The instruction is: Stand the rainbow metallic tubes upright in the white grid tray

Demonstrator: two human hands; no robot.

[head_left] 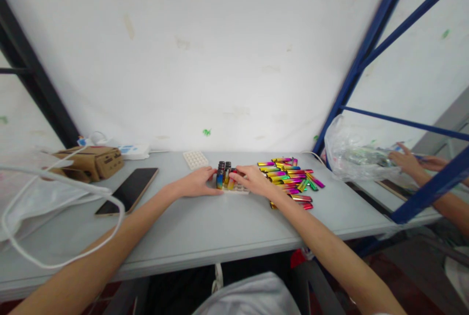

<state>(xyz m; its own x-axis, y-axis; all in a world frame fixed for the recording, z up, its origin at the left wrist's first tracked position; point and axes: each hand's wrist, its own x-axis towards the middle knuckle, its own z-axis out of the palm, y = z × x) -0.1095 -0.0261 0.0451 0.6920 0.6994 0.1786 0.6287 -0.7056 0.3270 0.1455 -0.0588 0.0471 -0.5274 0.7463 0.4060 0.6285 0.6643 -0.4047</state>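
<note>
A white holed tray (236,191) lies on the table between my hands. In its left part several lighter-like tubes (220,179) stand upright, with dark tops and shiny gradient bodies. My left hand (198,181) curls round the tray's left end, thumb along the front and fingers behind, close to a blue-and-yellow tube. From the right, my right hand (252,179) reaches over the tray. Its fingertips close on a red-and-yellow tube (231,183) at the front; the fingers hide part of it. Right of the hand lies a loose pile of shiny multicoloured casings (289,176).
Behind my left hand lies another white holed tray (196,160). A phone (128,191), cardboard box (97,161) and white cable (117,237) are at left. Beyond the blue frame post (351,80), another person's hands (408,161) work near a clear plastic bag (351,154).
</note>
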